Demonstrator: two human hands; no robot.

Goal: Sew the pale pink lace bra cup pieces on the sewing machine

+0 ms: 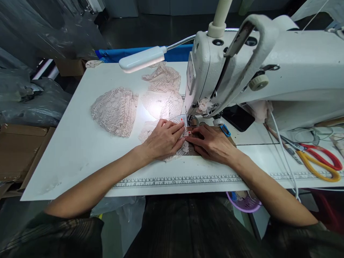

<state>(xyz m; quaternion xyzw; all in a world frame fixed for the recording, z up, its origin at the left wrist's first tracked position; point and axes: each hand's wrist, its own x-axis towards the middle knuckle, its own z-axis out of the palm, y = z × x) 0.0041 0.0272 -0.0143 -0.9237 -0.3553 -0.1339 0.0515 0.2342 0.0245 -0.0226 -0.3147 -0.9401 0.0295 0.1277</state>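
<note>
Pale pink lace lies under the sewing machine's needle area. On top of it rests my left hand, fingers stretched out and pressing the fabric flat. My right hand is just right of the needle, its fingers bent and pinched at the lace's right edge over a brown plate. Small red marks show between the two hands. Behind my left hand, more lace spreads under the lamp. Part of the lace beneath my fingers is hidden.
A folded lace piece lies left on the white table. The lamp hangs over the back. Right of the needle are a black phone and red-and-yellow scissors. A ruler strip follows the front edge.
</note>
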